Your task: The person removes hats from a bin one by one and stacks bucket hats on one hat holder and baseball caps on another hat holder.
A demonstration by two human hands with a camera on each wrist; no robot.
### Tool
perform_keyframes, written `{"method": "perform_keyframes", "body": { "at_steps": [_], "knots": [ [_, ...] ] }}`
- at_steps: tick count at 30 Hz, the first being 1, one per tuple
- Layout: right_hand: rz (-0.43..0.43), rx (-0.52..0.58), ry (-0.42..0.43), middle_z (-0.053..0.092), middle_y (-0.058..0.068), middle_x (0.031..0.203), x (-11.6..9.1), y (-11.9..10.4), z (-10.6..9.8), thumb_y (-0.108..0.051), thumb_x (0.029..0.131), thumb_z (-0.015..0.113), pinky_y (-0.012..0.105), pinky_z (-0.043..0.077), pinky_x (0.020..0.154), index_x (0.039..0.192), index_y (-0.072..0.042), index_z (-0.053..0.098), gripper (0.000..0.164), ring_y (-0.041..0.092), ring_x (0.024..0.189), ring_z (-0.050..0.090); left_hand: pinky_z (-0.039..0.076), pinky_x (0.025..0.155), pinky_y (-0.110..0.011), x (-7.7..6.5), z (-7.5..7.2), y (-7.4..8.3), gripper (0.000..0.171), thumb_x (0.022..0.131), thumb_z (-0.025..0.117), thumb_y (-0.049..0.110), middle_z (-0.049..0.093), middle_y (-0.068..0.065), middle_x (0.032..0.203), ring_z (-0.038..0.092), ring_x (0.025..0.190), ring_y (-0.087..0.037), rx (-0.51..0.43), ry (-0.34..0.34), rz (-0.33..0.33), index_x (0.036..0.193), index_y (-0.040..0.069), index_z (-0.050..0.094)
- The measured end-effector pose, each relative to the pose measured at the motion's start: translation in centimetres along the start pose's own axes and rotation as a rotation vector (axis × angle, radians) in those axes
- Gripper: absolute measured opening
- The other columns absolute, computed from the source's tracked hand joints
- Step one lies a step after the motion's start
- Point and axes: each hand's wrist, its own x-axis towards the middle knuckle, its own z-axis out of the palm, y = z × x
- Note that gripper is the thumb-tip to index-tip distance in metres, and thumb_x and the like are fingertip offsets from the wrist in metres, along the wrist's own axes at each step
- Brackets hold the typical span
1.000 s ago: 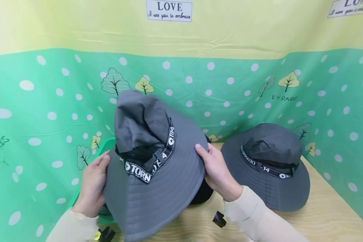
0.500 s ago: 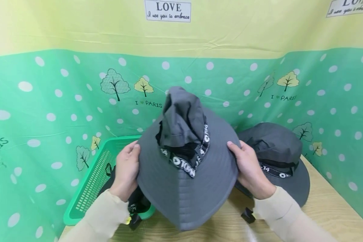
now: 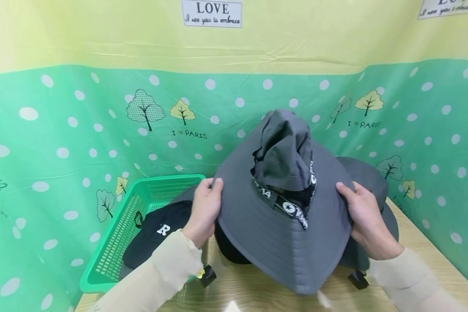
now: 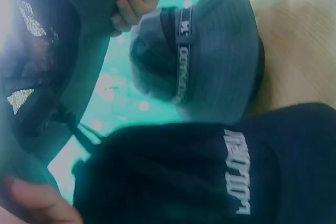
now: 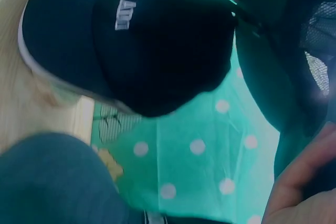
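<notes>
In the head view a grey wide-brimmed bucket hat [image 3: 273,229], with a black lettered band and a dented crown, is raised above the table. My left hand [image 3: 206,212] pinches the left side of its brim, thumb on top. On the opposite side my right hand [image 3: 368,219] grips the brim the same way. Both wrist views look at the hat's underside [image 4: 84,77], where mesh shows inside. Partly covered by it in the head view is a black cap [image 3: 228,249]; its white lettering shows in the left wrist view. A second grey bucket hat [image 3: 388,223] sits behind my right hand.
At the left stands a green plastic basket [image 3: 91,264] holding a black cap [image 3: 156,232] with a white "R" and something grey beneath it. A polka-dotted curtain [image 3: 234,121] rises behind the wooden table [image 3: 257,294] and along both its sides.
Both hands have carried the held bucket hat from the left, over the basket, rightward to in front of the second grey hat. The basket and its cap have come into sight.
</notes>
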Motion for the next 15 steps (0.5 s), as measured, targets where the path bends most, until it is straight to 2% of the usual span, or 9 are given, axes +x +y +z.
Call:
{"method": "perform_keyframes", "body": {
  "at_steps": [2,6,11,15],
  "knots": [
    [-0.013,0.003,0.006,0.061,-0.004,0.073,0.0,-0.2,-1.0,-0.034,0.094,0.06,0.026,0.052,0.052,0.101,-0.007,0.051,0.029,0.009,0.061,0.061,0.047,0.072,-0.031,-0.4,1.0,0.3,0.028,0.101,0.046,0.024,0.055,-0.011,0.101,0.057,0.081,-0.019,-0.004,-0.059,-0.007,0.119,0.003,0.049],
    [-0.027,0.011,0.026,0.06,-0.005,0.071,0.1,-0.4,-3.1,-0.032,0.094,0.062,0.028,0.052,0.049,0.096,-0.012,0.056,0.021,0.01,0.057,0.06,0.049,0.074,-0.033,-1.1,2.8,0.7,0.03,0.101,0.048,0.024,0.054,-0.013,0.107,0.059,0.083,-0.021,-0.007,-0.157,-0.012,0.124,0.006,0.044],
    [-0.014,0.031,0.054,0.062,-0.005,0.074,0.3,-0.4,-5.5,-0.03,0.093,0.062,0.029,0.052,0.05,0.096,-0.019,0.062,0.012,0.011,0.059,0.061,0.049,0.075,-0.033,-1.2,5.5,0.4,0.027,0.101,0.049,0.023,0.055,-0.013,0.106,0.06,0.083,-0.021,-0.053,-0.169,0.0,0.121,0.005,0.044],
    [0.021,0.063,0.06,0.063,-0.003,0.074,0.4,-0.5,-7.1,-0.029,0.093,0.063,0.03,0.053,0.05,0.095,-0.019,0.065,0.011,0.013,0.058,0.062,0.048,0.079,-0.033,-1.4,7.9,0.0,0.024,0.1,0.051,0.021,0.054,-0.011,0.107,0.058,0.086,-0.021,-0.088,-0.161,0.01,0.117,0.005,0.046]
  ]
}}
